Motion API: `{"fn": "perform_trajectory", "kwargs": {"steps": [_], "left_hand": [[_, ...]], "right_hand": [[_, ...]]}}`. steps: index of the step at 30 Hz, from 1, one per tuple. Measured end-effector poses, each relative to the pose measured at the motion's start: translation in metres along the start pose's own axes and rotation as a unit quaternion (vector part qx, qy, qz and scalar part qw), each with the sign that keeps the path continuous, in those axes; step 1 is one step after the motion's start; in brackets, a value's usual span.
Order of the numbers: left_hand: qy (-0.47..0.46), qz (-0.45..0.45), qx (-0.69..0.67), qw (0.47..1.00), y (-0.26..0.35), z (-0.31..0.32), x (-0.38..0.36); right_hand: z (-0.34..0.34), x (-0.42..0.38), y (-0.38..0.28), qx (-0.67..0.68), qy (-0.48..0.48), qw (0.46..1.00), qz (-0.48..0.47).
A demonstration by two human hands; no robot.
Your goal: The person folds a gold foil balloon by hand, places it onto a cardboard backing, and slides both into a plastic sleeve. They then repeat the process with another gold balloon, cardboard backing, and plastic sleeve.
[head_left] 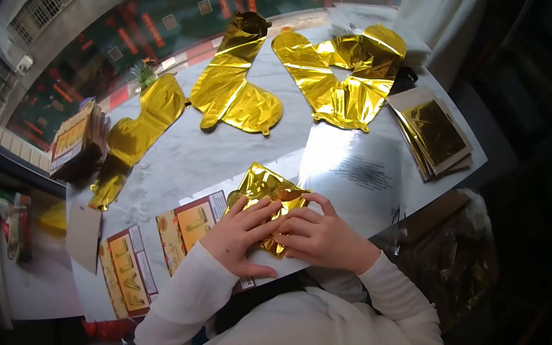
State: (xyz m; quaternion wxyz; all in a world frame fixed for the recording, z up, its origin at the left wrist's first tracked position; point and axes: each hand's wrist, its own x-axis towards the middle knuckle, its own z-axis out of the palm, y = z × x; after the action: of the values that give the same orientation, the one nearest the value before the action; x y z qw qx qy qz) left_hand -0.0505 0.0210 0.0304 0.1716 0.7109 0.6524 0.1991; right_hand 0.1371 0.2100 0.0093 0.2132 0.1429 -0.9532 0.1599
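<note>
Both hands are pressing flat on one folded gold balloon, right in front of my body. My left hand lies on its near-left part with the fingers spread out and straight, not curled round anything. My right hand lies on its near-right part, fingers bent a little, with the tips on the foil. The two hands touch each other in the middle, so neither one is nearer; the balloon sits just past my fingertips and under them. Its long side runs from the left hand across to the right hand.

The foil is shiny, thin and crinkly, with many little folds.

Left of the folded balloon, printed cards lie flat on the white surface. Beyond it, farther from me, three big flat gold balloons are spread out: a long thin one, a boot-shaped one, and a wide one. Right of the wide one sits a stack of gold packets.
</note>
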Motion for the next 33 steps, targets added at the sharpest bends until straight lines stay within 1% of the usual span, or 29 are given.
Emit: {"fn": "perform_trajectory", "kwargs": {"steps": [1, 3, 5, 7, 8, 9, 11, 12, 13, 15, 17, 19, 20, 22, 23, 25, 26, 28, 29, 31, 32, 33], "left_hand": [[-0.015, 0.006, 0.02, 1.0, 0.002, -0.001, -0.001], [-0.021, 0.005, 0.014, 1.0, 0.001, 0.0, -0.005], [-0.04, 0.037, 0.032, 0.998, 0.002, -0.004, -0.009], [-0.041, 0.047, 0.021, 0.998, 0.003, -0.002, -0.014], [-0.059, 0.061, 0.001, 0.996, 0.005, -0.003, -0.017], [-0.076, 0.075, -0.019, 0.994, 0.006, -0.004, -0.019], [-0.083, 0.072, -0.013, 0.994, 0.006, -0.004, -0.02], [-0.09, 0.066, -0.009, 0.994, 0.006, -0.004, -0.021], [-0.096, 0.06, -0.006, 0.994, 0.006, -0.003, -0.022], [-0.097, 0.063, 0.007, 0.993, 0.007, -0.004, -0.022], [-0.097, 0.066, 0.024, 0.993, 0.011, -0.005, -0.021], [-0.076, 0.064, 0.009, 0.995, 0.018, -0.004, -0.021], [-0.075, 0.064, 0.01, 0.995, 0.021, -0.004, -0.021], [-0.054, 0.071, 0.038, 0.995, 0.027, -0.005, -0.023], [-0.054, 0.068, 0.037, 0.996, 0.032, -0.004, -0.025], [-0.062, 0.064, 0.11, 0.99, 0.039, -0.001, -0.029], [-0.061, 0.061, 0.11, 0.99, 0.041, 0.002, -0.032], [-0.036, 0.064, 0.156, 0.985, 0.041, 0.009, -0.036], [-0.036, 0.063, 0.156, 0.985, 0.042, 0.01, -0.037], [-0.042, 0.019, 0.14, 0.989, 0.042, 0.011, -0.038], [-0.041, 0.018, 0.14, 0.989, 0.043, 0.011, -0.038], [-0.043, 0.01, 0.137, 0.99, 0.043, 0.011, -0.038]], "right_hand": [[-0.002, 0.0, 0.0, 0.0, 0.0, 1.0, -0.001], [-0.008, -0.001, -0.005, 0.121, -0.027, 0.992, 0.002], [-0.009, -0.006, -0.014, 0.123, -0.039, 0.992, -0.008], [-0.007, -0.011, -0.023, 0.146, -0.071, 0.987, -0.019], [-0.001, -0.014, -0.028, 0.144, -0.041, 0.988, -0.027], [0.003, -0.018, -0.033, 0.144, -0.041, 0.988, -0.027], [0.008, -0.025, -0.041, 0.027, 0.022, 0.999, -0.025], [0.006, -0.029, -0.044, 0.021, 0.034, 0.999, 0.018], [0.004, -0.033, -0.042, 0.022, 0.033, 0.999, 0.019], [-0.001, -0.039, -0.038, 0.011, 0.028, 0.996, 0.085], [0.003, -0.043, -0.038, 0.009, 0.044, 0.996, 0.082], [0.013, -0.048, -0.037, 0.018, 0.095, 0.993, 0.074], [0.016, -0.05, -0.037, 0.017, 0.095, 0.993, 0.073], [0.017, -0.051, -0.038, -0.003, 0.127, 0.991, 0.047], [0.017, -0.052, -0.039, 0.0, 0.126, 0.991, 0.046], [0.016, -0.054, -0.041, -0.019, 0.126, 0.991, 0.048], [0.017, -0.055, -0.041, -0.017, 0.126, 0.991, 0.046], [0.018, -0.055, -0.04, 0.008, 0.126, 0.991, 0.032], [0.018, -0.055, -0.041, 0.01, 0.126, 0.992, 0.031], [0.017, -0.05, -0.042, 0.0, 0.096, 0.99, 0.099], [0.017, -0.052, -0.039, -0.037, 0.065, 0.993, 0.092], [0.016, -0.051, -0.039, -0.037, 0.065, 0.993, 0.091]]}}
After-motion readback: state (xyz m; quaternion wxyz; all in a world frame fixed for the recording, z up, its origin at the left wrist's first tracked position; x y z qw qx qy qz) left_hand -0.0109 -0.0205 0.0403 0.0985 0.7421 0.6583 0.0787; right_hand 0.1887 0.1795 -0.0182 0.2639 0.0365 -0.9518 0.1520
